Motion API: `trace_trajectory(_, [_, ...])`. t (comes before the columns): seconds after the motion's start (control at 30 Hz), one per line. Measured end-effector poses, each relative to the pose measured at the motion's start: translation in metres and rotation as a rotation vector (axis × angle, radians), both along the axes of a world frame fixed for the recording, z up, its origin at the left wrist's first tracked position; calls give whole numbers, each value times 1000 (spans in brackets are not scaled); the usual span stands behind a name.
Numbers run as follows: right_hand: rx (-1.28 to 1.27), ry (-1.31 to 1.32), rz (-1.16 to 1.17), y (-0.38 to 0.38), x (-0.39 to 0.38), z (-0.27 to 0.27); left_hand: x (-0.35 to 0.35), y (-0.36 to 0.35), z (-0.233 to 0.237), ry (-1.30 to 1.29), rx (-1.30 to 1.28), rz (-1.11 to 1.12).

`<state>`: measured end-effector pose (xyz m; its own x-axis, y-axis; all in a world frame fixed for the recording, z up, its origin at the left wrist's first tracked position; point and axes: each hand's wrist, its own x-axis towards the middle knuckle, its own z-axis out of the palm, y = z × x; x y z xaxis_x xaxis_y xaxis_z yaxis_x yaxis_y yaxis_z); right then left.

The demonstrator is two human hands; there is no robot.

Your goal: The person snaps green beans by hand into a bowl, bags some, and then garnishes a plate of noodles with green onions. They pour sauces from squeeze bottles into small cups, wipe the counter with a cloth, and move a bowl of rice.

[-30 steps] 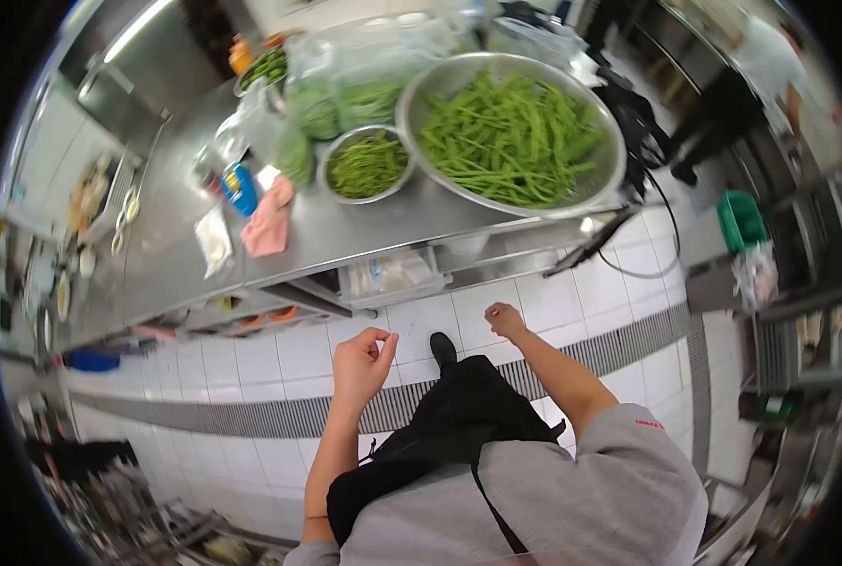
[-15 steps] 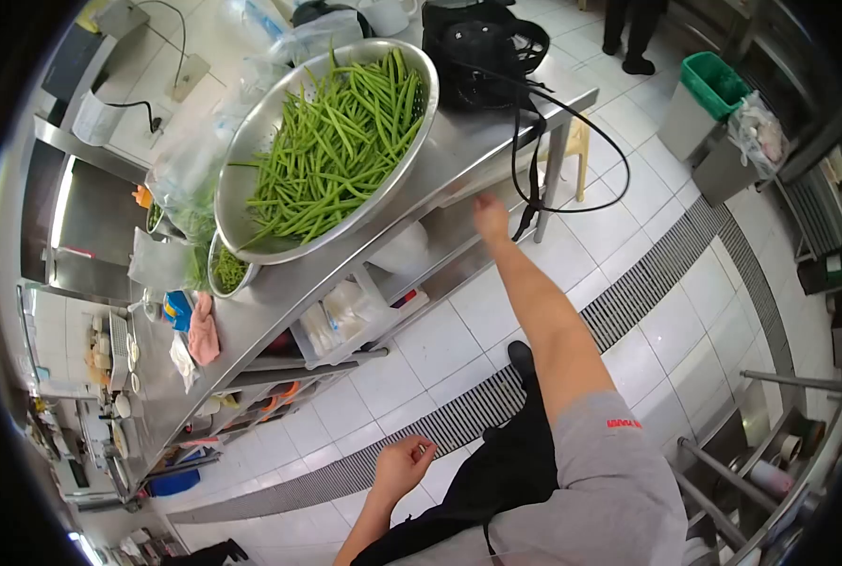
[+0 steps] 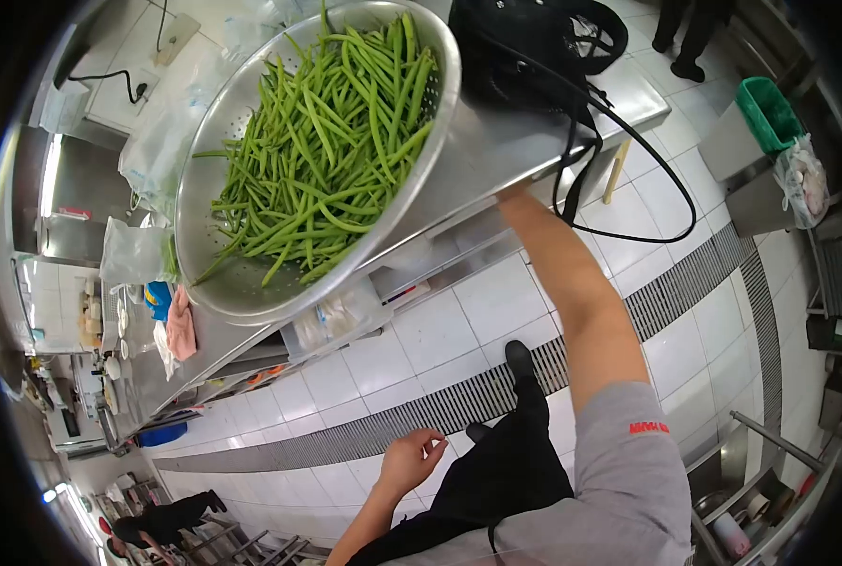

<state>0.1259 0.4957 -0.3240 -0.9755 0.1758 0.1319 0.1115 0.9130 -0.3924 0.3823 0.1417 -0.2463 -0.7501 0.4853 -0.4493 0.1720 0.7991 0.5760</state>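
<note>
A large metal colander with a perforated wall stands on the steel table, heaped with green beans. My right arm reaches forward to the table's front edge. Its wrist passes under the edge near the colander's right side, so the hand itself is hidden there. Lower in view, my left hand hangs over the floor beside my black apron, fingers loosely curled with a gap at the thumb. It holds nothing I can see and touches nothing.
A black bag with dangling straps sits right of the colander. A plastic container is under the table. Pink cloth lies to the left. A drain grate crosses the floor. A green-lined bin stands at right; people appear at the edges.
The colander and table look nearer and larger. My right hand, visible under the table edge before, is now hidden beneath it. My left hand stays low and loosely curled.
</note>
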Motion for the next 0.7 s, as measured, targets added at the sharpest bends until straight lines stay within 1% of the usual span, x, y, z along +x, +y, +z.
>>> trace_trajectory(0.07, [0,38,26,2,7,-1,-5,-4,2,48,27,35])
trace_trajectory(0.1, [-4,53,36,2,11,-3,-9,-3,3,26,-4,82])
trace_trajectory(0.2, [2,94,83,2,29,-3,-18,-2,1,55,44,101])
trace_trajectory(0.23, [2,94,84,0,36,-2,-21,-1,2,61,42,67])
trace_trajectory(0.27, [125,41,207,-3,45,1,-26,5,4,63,43,67])
trace_trajectory(0.3, [251,-12,328,-9,57,4,-32,14,6,365,79,13])
trace_trajectory(0.33, [51,150,366,-28,91,14,-40,24,10,666,116,-43])
trace_trajectory(0.37, [9,282,493,-44,117,10,-53,33,17,667,120,-47])
trace_trajectory(0.4, [-339,216,596,-60,141,11,-65,45,26,931,16,-107])
trace_trajectory(0.43, [-691,44,620,-76,165,21,-71,50,30,1191,-95,-163])
trace_trajectory(0.47, [-945,-82,714,-86,179,32,-69,46,23,1189,-99,-155])
trace_trajectory(0.53, [-1057,-260,889,-87,172,45,-63,34,2,184,185,124])
trace_trajectory(0.57, [-1038,-179,779,-80,156,35,-59,35,-2,148,280,245])
trace_trajectory(0.6, [-1016,-100,667,-68,128,12,-58,34,1,151,283,249])
trace_trajectory(0.63, [-683,160,535,-52,90,-13,-57,35,9,108,255,288])
trace_trajectory(0.67, [-46,-228,286,-36,57,-1,-57,36,17,76,230,334])
trace_trajectory(0.7, [22,202,23,-26,32,-41,-58,39,24,116,246,356])
